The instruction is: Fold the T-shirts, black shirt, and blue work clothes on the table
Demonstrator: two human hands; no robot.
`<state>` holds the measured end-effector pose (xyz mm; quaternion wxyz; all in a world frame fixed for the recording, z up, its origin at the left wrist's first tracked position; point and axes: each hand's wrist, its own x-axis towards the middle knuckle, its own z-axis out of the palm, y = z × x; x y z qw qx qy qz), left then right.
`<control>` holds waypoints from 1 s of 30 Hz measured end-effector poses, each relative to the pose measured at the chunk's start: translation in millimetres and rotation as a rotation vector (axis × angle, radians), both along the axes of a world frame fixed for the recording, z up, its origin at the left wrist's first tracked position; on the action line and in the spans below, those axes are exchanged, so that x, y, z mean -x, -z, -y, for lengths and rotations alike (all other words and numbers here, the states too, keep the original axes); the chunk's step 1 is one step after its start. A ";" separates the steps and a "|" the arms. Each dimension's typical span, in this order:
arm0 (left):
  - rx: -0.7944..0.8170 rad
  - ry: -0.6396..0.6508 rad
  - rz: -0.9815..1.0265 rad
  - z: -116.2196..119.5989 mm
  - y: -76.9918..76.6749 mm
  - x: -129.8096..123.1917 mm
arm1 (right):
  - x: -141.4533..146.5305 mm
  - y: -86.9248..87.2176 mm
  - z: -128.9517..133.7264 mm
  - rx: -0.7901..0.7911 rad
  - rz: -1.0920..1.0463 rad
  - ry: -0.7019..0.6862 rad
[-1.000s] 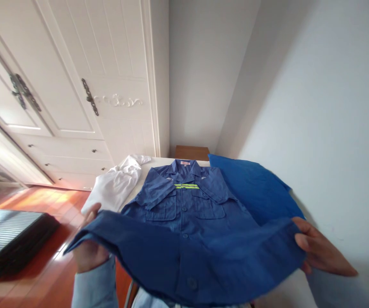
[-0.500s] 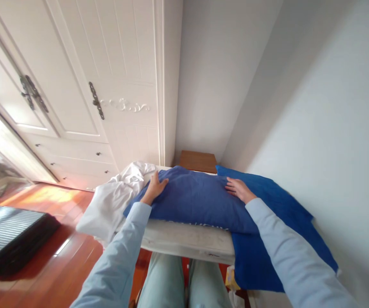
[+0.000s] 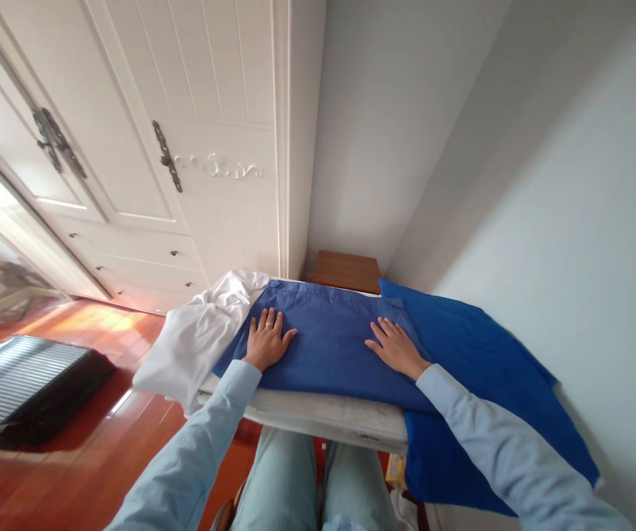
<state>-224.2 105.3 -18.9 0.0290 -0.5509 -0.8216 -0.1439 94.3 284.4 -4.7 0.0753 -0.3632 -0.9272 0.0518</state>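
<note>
A dark blue cloth garment with a waistband-like far edge lies spread across a narrow padded board in front of me. My left hand rests flat on its left part, fingers spread, with a ring on one finger. On the right part, my right hand also lies palm down with its fingers stretched out. A brighter blue cloth sits to the right, partly under my right sleeve, and hangs over the near edge. Crumpled white cloth is at the left end.
A white wardrobe stands ahead to the left, beside a small wooden cabinet in the corner. The grey wall runs along the right. A ribbed dark case lies on the wooden floor. A yellow box is below the board.
Both hands have come nearer to me and now lie flat on the dark blue garment. Its bunched far edge has settled flat, and the garment looks smoother.
</note>
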 end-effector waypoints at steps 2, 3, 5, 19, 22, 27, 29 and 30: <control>0.028 0.001 -0.021 1.0 -2.2 -0.6 | -12.0 3.1 -3.5 -0.002 0.088 0.045; 0.048 0.002 -0.029 1.5 -3.9 -0.3 | -18.0 2.8 -6.1 0.000 0.117 0.060; 0.107 0.005 -0.033 1.8 -9.5 1.5 | -28.4 -1.1 -11.2 0.021 0.167 0.097; 0.116 0.298 -0.056 -97.8 -43.1 -17.2 | 82.2 -37.2 -13.5 -0.099 0.002 -0.108; 0.180 0.235 0.008 -112.7 -25.8 -9.6 | 90.1 -21.8 -30.9 -0.088 0.032 0.032; 0.145 0.224 0.024 -113.6 -9.0 4.7 | 52.3 2.3 -61.0 -0.040 0.104 0.177; 0.140 0.224 0.013 -112.9 -7.5 5.5 | 42.9 5.1 -66.0 -0.035 0.115 0.164; 0.141 0.215 0.009 -112.9 -7.2 5.2 | 41.1 5.5 -66.9 -0.030 0.120 0.164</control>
